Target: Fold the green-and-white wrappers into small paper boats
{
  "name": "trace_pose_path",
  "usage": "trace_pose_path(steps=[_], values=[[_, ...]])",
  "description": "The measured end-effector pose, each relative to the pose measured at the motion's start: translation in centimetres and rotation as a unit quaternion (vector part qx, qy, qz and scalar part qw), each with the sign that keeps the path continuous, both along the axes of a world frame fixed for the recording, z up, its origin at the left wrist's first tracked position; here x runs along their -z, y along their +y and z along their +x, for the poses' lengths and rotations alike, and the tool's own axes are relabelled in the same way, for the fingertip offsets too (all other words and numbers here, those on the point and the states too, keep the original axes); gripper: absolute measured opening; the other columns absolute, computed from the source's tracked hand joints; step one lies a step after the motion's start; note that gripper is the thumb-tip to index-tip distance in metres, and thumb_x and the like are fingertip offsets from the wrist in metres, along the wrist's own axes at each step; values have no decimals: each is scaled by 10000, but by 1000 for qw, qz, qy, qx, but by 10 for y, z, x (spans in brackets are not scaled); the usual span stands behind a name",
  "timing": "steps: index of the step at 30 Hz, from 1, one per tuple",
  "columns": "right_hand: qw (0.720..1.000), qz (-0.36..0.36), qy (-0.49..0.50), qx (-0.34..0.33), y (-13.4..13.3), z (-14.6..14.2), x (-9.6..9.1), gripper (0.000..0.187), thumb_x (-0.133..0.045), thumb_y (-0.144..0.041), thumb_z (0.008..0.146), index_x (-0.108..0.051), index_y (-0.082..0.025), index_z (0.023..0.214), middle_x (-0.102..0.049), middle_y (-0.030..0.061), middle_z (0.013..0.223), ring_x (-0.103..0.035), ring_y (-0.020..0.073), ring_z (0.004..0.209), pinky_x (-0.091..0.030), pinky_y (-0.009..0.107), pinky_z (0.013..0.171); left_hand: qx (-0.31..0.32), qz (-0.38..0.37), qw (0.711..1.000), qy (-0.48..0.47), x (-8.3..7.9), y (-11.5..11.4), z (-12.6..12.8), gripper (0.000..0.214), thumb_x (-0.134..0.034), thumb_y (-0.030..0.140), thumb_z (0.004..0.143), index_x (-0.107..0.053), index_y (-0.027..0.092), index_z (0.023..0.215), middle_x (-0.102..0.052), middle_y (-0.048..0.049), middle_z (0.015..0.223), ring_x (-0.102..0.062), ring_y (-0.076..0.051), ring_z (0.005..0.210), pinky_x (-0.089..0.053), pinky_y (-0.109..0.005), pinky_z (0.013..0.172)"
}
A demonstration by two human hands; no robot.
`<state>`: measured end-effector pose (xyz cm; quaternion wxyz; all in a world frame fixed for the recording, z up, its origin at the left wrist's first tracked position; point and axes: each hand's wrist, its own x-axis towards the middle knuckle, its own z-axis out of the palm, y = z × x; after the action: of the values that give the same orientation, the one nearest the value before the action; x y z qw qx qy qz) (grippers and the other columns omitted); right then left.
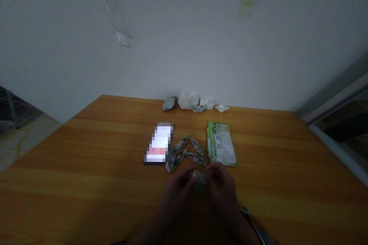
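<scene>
My left hand [176, 191] and my right hand [222, 187] meet near the front of the wooden table [86, 168]. Both pinch a small folded paper piece [199, 181] printed green and white, held between their fingertips. Just beyond the hands lie several folded paper pieces [186, 151] of the same print, spread in a loose cluster. A stack of green and white printed sheets [221, 146] lies to the right of that cluster.
A phone with a lit screen [159, 144] lies left of the cluster. More folded and crumpled paper [193, 102] sits at the table's far edge against the white wall. A window frame [336, 99] is at the right.
</scene>
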<state>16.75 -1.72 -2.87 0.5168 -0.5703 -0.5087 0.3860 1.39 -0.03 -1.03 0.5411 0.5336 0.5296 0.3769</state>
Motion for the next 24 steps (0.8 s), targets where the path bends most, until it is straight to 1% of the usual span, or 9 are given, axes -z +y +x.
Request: trace_pose_path(steps=[3, 7, 9, 11, 14, 16, 19, 21, 24], values=[[999, 6, -36, -16, -3, -3, 4, 141, -564, -115, 789, -582, -198, 902, -580, -27, 672, -585, 147, 614, -452, 219, 573, 29, -50, 998, -34, 4, 2, 0, 126, -699, 252, 703, -704, 135, 656, -653, -6, 599, -585, -156, 580, -439, -224, 543], [999, -4, -35, -33, -3, -6, 4, 280, -624, -162, 791, -595, -194, 1068, -580, -43, 637, -579, 142, 568, -463, 215, 540, -39, -39, 998, -7, 6, 4, -4, 205, -717, 226, 660, -615, 141, 505, -566, 30, 480, -519, -125, 490, -375, -206, 483], [998, -7, -31, -49, -3, -8, 2, 293, -664, -178, 774, -630, -192, 1064, -653, -13, 701, -626, 161, 626, -503, 237, 588, -50, -38, 998, -22, 6, 5, -6, 191, -725, 246, 659, -634, 139, 529, -600, 16, 501, -543, -135, 503, -396, -214, 499], [998, 2, -42, -51, -3, -9, 0, 146, -692, -181, 763, -696, -193, 908, -705, 20, 756, -664, 181, 689, -531, 260, 637, -38, -45, 997, -45, 5, 5, -6, 175, -728, 278, 670, -666, 138, 584, -661, -12, 560, -597, -163, 554, -446, -236, 547], [994, 80, -80, -9, -4, -5, -1, 64, -668, -180, 808, -721, -205, 783, -736, 49, 835, -689, 197, 782, -552, 288, 705, -34, -18, 997, -59, 1, 3, -3, 186, -692, 331, 732, -716, 164, 811, -750, -54, 807, -677, -230, 793, -512, -299, 741], [972, 188, -143, 13, -3, -1, 0, 147, -632, -153, 836, -730, -229, 915, -739, 63, 946, -684, 204, 871, -551, 321, 770, -42, -1, 997, -72, 0, 0, 0, 275, -635, 379, 793, -699, 199, 992, -738, -63, 1030, -646, -249, 1009, -478, -336, 904], [895, 344, -285, -6, -1, 5, 4, 320, -623, -135, 830, -682, -280, 1110, -735, 68, 1057, -666, 222, 968, -537, 367, 819, -12, -50, 990, -129, 2, -6, 3, 377, -574, 467, 835, -675, 201, 1083, -708, -73, 1126, -595, -259, 1124, -452, -361, 963], [870, 343, -351, -58, -1, 5, 3, 390, -638, -165, 819, -635, -292, 1188, -712, 71, 1141, -626, 256, 1078, -480, 448, 925, -3, -89, 983, -158, 3, -5, 0, 412, -591, 508, 815, -685, 172, 1035, -728, -82, 1029, -622, -273, 1057, -493, -361, 887], [869, 327, -346, -138, -3, 4, -3, 435, -638, -231, 820, -586, -308, 1245, -628, 72, 1285, -533, 304, 1207, -292, 598, 1060, -50, -95, 985, -132, 1, 4, -11, 400, -637, 533, 772, -690, 144, 845, -715, -52, 816, -647, -232, 829, -513, -303, 731]])
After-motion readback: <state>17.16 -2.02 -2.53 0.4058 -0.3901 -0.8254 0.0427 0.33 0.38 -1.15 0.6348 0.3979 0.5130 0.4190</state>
